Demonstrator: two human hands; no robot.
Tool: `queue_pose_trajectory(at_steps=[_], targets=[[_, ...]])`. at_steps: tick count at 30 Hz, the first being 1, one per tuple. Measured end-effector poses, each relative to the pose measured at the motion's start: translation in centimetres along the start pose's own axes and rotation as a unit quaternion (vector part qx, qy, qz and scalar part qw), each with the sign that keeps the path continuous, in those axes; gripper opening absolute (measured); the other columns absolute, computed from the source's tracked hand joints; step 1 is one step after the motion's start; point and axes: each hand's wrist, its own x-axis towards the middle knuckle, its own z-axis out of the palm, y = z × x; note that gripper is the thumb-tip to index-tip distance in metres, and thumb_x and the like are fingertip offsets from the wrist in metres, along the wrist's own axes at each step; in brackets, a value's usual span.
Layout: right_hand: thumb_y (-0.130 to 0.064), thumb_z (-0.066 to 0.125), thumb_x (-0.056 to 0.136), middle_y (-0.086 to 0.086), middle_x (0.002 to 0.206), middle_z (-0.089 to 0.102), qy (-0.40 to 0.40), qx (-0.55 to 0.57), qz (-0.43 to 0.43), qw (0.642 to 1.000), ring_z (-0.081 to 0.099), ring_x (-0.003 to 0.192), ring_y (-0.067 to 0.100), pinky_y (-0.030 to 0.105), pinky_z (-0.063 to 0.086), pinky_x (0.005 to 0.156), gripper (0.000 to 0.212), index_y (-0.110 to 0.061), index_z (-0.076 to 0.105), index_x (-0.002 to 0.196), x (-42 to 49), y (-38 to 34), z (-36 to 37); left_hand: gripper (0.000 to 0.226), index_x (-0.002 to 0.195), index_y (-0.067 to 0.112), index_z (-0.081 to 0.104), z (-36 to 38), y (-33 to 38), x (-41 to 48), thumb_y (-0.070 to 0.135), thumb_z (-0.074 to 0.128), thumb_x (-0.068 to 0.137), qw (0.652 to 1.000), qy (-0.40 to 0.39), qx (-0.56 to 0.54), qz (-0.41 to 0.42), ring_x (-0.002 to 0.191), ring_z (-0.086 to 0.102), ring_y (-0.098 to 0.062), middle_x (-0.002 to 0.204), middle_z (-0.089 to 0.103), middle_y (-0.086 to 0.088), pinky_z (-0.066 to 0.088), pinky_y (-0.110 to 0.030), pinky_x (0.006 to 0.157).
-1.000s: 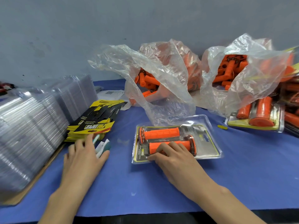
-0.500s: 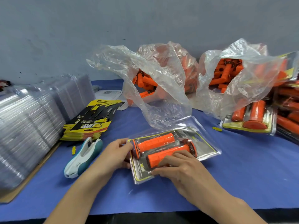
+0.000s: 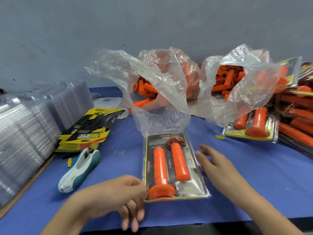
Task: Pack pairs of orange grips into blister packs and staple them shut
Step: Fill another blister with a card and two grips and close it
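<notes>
A clear blister pack [image 3: 196, 185] with a black and yellow card lies lengthwise on the blue table, in front of me. Two orange grips sit inside it, the left grip [image 3: 159, 168] with its flange toward me and the right grip [image 3: 180, 161] with its flange away. My left hand [image 3: 110, 195] pinches the pack's near left corner with thumb and forefinger. My right hand [image 3: 215, 163] hovers open at the pack's right edge, fingers spread. A white and teal stapler [image 3: 79, 168] lies to the left of the pack, untouched.
Stacks of empty clear blisters [image 3: 25, 129] fill the left side, with a pile of yellow and black cards [image 3: 89, 131] beside them. Two plastic bags of loose orange grips [image 3: 152, 85] [image 3: 237, 82] stand behind. Finished packs [image 3: 254, 124] are piled at the right.
The pack has been turned from lying crosswise to pointing away from me. My left hand left the stapler and took the pack's corner. My right hand lifted off the grips and opened.
</notes>
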Motion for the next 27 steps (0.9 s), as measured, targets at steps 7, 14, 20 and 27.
queue_pose_trajectory(at_steps=[7, 14, 20, 27], targets=[[-0.039, 0.047, 0.101, -0.007, 0.101, 0.066, -0.018, -0.020, 0.040, 0.999, 0.061, 0.104, 0.018, 0.029, 0.044, 0.082, 0.043, -0.024, 0.048, 0.141, 0.9, 0.5, -0.1, 0.014, 0.084, 0.015, 0.058, 3.0, 1.3, 1.0, 0.027, 0.054, 0.090, 0.999, 0.022, -0.032, 0.024, 0.061, 0.066, -0.027, 0.073, 0.068, -0.013, 0.052, -0.026, 0.049], [-0.042, 0.044, 0.101, -0.010, 0.107, 0.069, -0.064, -0.056, -0.017, 0.996, 0.063, 0.103, 0.012, 0.010, 0.040, 0.071, 0.047, -0.035, 0.039, 0.147, 1.5, 0.6, 0.6, 0.017, 0.084, 0.006, 0.060, 2.0, 1.7, 3.5, 0.018, 0.057, 0.095, 0.970, 0.210, -0.088, 0.082, 0.048, 0.056, -0.015, 0.064, 0.064, -0.010, 0.045, -0.022, 0.042], [-0.055, 0.045, 0.090, -0.014, 0.101, 0.070, -0.075, -0.049, -0.053, 0.995, 0.066, 0.093, 0.003, 0.018, 0.046, 0.082, 0.056, -0.039, 0.043, 0.144, 2.2, 0.5, -1.2, 0.016, 0.081, 0.010, 0.056, 0.7, 2.1, 4.7, 0.018, 0.057, 0.095, 0.947, 0.273, -0.155, 0.075, 0.047, 0.055, -0.011, 0.054, 0.057, -0.001, 0.041, -0.020, 0.040], [-0.060, 0.046, 0.091, -0.022, 0.106, 0.054, 0.008, -0.100, -0.098, 0.990, 0.057, 0.094, 0.001, 0.029, 0.047, 0.081, 0.024, -0.051, 0.059, 0.109, 1.0, -1.4, -2.3, 0.021, 0.074, 0.007, 0.053, 1.7, 2.4, 5.2, 0.006, 0.055, 0.094, 0.909, 0.286, -0.284, 0.101, 0.045, 0.054, -0.010, 0.055, 0.056, -0.006, 0.049, -0.019, 0.046]])
